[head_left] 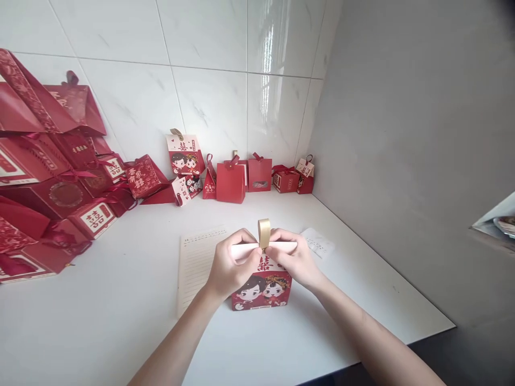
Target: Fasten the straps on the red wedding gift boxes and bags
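A small red and white gift box [261, 292] printed with a cartoon couple stands upright on the white table [120, 311], in front of me. A gold ribbon loop [264, 231] rises from its folded top. My left hand [233, 265] pinches the top flap left of the loop, fingers closed. My right hand [293, 257] pinches the flap on the loop's right side, fingers closed too. Under the box lies a lined sheet of paper [197, 262].
A heap of red gift bags and boxes [52, 177] fills the left side of the table. More small red boxes [231, 179] line the tiled back wall. A small printed slip [319, 244] lies right of my hands. A grey wall stands on the right; the table edge runs near me.
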A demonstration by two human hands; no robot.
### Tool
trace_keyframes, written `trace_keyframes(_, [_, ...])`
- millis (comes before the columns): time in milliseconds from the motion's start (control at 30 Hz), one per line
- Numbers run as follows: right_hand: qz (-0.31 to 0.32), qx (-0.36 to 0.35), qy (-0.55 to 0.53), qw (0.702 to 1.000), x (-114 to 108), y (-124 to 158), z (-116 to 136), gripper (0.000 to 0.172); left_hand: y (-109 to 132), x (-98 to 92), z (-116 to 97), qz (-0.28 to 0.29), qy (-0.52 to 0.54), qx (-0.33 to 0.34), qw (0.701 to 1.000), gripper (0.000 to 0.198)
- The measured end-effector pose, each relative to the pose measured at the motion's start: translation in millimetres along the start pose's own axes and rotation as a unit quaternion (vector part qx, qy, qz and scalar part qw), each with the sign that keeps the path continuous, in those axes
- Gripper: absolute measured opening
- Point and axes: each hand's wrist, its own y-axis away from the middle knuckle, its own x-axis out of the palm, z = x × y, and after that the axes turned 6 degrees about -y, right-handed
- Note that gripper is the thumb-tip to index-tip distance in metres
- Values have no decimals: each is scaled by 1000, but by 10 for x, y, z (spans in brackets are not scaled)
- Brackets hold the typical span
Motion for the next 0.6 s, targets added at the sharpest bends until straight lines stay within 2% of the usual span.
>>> trace_keyframes(133, [15, 8, -7, 1000, -26, 17, -54, 8, 0, -2, 6, -1, -3, 2, 1000, 13])
trace_keyframes(200, [41, 19, -36, 998, -61, -24, -86, 17, -2, 1, -4, 0, -4, -5, 1000, 13])
trace_keyframes(267, [47, -6, -75, 996, -116, -84, -63, 32, -5, 4, -18, -3, -9, -13, 1000, 14])
trace_keyframes(333, [2, -67, -103, 992, -193, -87, 34, 40, -7, 10, -29, -6, -13, -16, 1000, 14])
trace_keyframes(367, [-42, -100, -112, 988, -240, -37, 101, 39, -8, 13, -31, -6, -11, -18, 1000, 14])
trace_keyframes(400, [-75, -121, -119, 983, -291, 58, 166, 35, -7, 18, -32, -7, -9, -20, 1000, 14])
trace_keyframes(467, [-127, -120, -157, 972, -401, 377, 248, 28, -5, 31, -29, -4, -2, -31, 1000, 14])
trace_keyframes(500, [-122, -102, -154, 975, -454, 578, 249, 29, -3, 40, -27, -2, 5, -40, 999, 15])
trace_keyframes(567, [-68, 45, -30, 996, -527, 989, 169, 37, 0, 58, -25, 4, 19, -53, 998, 14])
trace_keyframes(600, [-52, 82, -2, 995, -537, 1170, 104, 38, 1, 66, -25, 7, 25, -56, 998, 13])
